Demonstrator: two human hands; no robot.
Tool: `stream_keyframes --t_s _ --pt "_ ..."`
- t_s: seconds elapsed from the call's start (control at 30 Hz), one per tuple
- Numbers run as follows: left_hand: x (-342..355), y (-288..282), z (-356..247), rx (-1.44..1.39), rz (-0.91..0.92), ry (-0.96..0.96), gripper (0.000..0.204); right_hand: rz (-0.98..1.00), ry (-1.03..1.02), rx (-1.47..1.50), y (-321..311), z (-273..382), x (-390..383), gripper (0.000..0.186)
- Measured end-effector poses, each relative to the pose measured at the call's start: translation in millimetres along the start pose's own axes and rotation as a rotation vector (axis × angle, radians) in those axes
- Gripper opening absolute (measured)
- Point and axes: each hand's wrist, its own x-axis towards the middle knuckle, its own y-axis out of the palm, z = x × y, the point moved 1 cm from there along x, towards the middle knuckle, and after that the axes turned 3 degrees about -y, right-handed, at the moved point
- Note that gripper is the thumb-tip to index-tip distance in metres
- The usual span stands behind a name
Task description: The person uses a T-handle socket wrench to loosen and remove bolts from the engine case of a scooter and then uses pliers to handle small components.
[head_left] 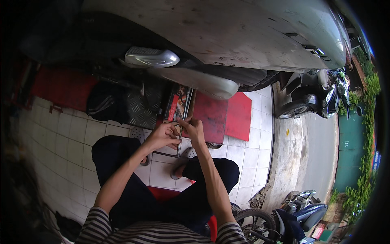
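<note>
Your left hand (162, 136) and right hand (194, 129) meet, fingers pinched together on a thin metal rod (181, 131) just before the open tray of small parts (177, 103); next, I judge, a steady, fine twist

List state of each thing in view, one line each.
left hand: closed on a small thin part, too small to identify
right hand: fingers pinched, meeting the left hand
tool tray: open, on red mat
red mat: flat on tiles
parked scooter: upright at kerb
</note>
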Motion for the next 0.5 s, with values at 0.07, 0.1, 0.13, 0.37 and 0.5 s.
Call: stream_keyframes --t_s 0.07,0.1,0.13,0.37,0.5 --pt "-4 7 2 -0.016 -0.060 0.019 0.029 -0.015 0.016 0.005 1 -5 0 0.034" --pt "-2 6 7 0.048 -0.047 0.015 0.031 -0.019 0.023 0.004 2 -4 -1 0.035" --pt "4 2 16 0.112 -0.035 0.011 0.034 -0.007 0.006 -0.003 3 -4 -1 0.034" --pt "18 -15 46 0.166 -0.159 0.170 0.050 0.080 -0.220 -0.228 -9 -16 -15 0.032" --pt "10 -30 47 0.084 -0.145 0.121 0.046 -0.041 -0.517 -0.748 -25 -5 -56 0.035"
